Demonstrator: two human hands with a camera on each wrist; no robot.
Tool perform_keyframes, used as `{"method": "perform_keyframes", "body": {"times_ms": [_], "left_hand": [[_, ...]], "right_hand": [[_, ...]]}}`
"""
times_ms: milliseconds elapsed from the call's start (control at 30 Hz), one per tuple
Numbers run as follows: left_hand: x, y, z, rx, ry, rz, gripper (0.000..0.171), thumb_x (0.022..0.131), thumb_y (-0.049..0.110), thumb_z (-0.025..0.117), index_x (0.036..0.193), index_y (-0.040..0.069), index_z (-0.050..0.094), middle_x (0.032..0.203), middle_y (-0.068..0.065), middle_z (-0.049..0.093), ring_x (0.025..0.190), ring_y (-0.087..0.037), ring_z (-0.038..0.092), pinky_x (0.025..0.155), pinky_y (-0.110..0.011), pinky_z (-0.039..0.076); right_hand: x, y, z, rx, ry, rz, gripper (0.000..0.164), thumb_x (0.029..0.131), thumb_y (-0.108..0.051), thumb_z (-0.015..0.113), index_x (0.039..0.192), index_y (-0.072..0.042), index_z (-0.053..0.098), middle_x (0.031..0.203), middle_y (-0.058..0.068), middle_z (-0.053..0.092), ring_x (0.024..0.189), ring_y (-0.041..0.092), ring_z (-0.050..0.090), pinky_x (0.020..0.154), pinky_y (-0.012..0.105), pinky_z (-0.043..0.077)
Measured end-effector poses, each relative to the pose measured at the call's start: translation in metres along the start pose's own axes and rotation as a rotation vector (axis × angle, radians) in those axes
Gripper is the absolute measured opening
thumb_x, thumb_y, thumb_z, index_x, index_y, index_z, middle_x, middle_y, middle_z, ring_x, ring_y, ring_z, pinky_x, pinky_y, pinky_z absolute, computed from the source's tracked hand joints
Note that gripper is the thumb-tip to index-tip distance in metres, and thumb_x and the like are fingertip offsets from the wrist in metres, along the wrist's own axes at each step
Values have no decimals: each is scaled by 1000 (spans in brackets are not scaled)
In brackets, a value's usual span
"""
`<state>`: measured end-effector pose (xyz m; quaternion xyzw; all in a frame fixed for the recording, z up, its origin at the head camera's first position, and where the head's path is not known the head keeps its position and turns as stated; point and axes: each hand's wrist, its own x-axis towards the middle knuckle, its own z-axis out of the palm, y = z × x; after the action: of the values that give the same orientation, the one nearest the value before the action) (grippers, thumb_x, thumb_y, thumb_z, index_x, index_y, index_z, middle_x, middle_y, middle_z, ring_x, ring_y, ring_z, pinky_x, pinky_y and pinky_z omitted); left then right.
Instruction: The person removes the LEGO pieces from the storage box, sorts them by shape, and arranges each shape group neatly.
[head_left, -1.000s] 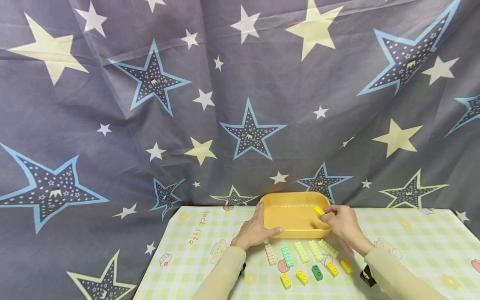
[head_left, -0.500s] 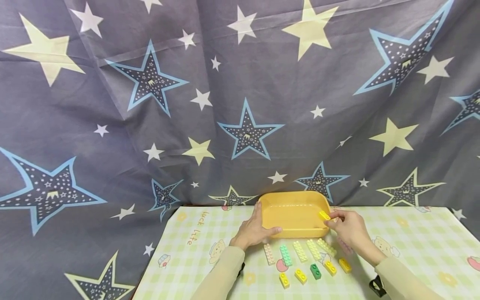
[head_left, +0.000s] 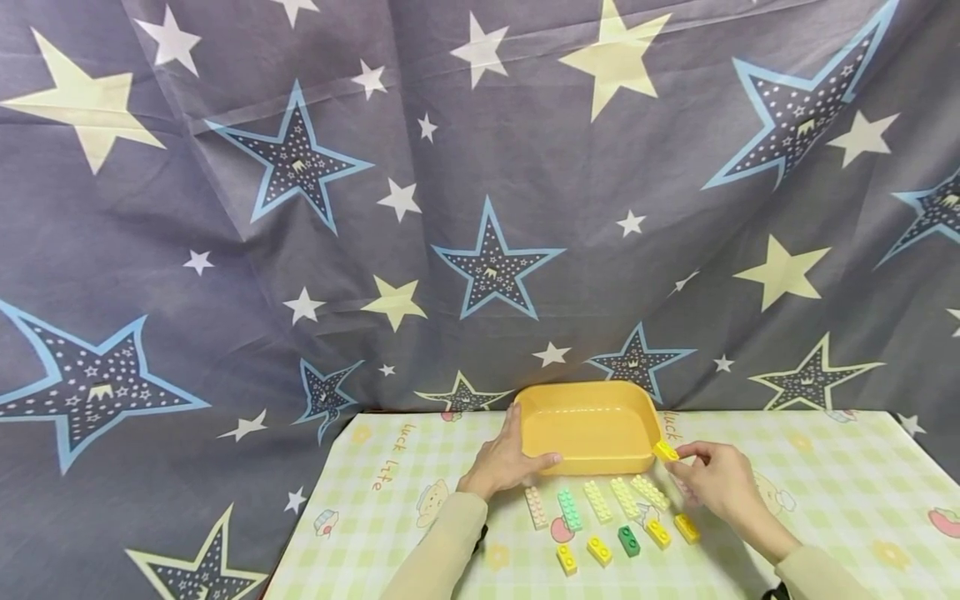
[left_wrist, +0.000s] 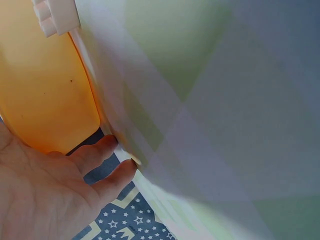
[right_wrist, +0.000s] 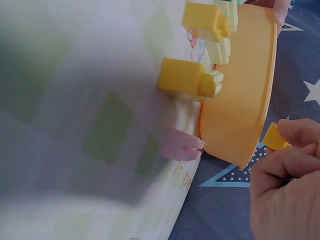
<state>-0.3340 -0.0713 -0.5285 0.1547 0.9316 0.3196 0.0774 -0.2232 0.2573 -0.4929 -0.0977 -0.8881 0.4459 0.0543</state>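
Observation:
On the table's far side stands an orange-yellow tray [head_left: 588, 463]. My left hand [head_left: 498, 462] holds its left front corner, the thumb over the front rim and the fingers along the left side. My right hand [head_left: 723, 479] pinches a small yellow building brick [head_left: 665, 451] between thumb and fingertips, at the tray's right front corner. In the right wrist view, that yellow brick [right_wrist: 274, 137] is partly covered by the fingers. A pink-purple brick [right_wrist: 181, 145] on the table lies close to that hand; in the head view the hand mostly hides it.
In front of the tray lie long bricks: a pink one [head_left: 536, 507], a mint one [head_left: 570, 509] and pale yellow ones [head_left: 598, 502]. Nearer me is a row of short bricks, several yellow [head_left: 566, 559] and one green [head_left: 628, 541]. A star-patterned curtain [head_left: 375, 208] hangs behind the table.
My right hand has moved the yellow brick from over the tray's right inside, rightward and toward me, to its right front corner. The left hand stays at the tray.

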Motion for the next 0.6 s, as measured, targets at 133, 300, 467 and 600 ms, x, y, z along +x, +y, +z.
{"method": "perform_keyframes", "body": {"times_ms": [133, 300, 467, 600], "left_hand": [[-1, 1, 0, -10, 0, -7, 129, 90, 73, 76, 177, 12, 2, 187, -9, 6, 160, -47, 43, 127, -65, 41], [-1, 1, -1, -19, -2, -5, 128, 91, 72, 76, 177, 11, 3, 187, -10, 6, 161, -47, 41, 127, -64, 41], [-1, 0, 1, -24, 1, -4, 129, 91, 72, 76, 177, 11, 3, 187, -10, 7, 161, -46, 41, 128, -64, 40], [0, -1, 0, -16, 3, 2, 129, 91, 72, 76, 177, 10, 3, 187, -11, 6, 161, -46, 41, 127, -64, 41]], "right_hand": [[-6, 6, -3, -32, 14, -15, 35, 93, -21, 81, 117, 5, 80, 64, -3, 54, 55, 9, 48, 51, 24, 39], [-13, 12, -5, -56, 20, 20, 34, 93, -23, 80, 116, 2, 81, 67, -2, 55, 58, 11, 47, 53, 26, 37], [-20, 20, -5, -79, 30, 35, 32, 92, -22, 79, 114, 2, 82, 68, -2, 55, 59, 12, 46, 55, 26, 36], [-24, 26, -7, -80, 17, 56, 34, 93, -24, 81, 114, 2, 82, 68, -2, 55, 60, 13, 45, 56, 27, 36]]}}
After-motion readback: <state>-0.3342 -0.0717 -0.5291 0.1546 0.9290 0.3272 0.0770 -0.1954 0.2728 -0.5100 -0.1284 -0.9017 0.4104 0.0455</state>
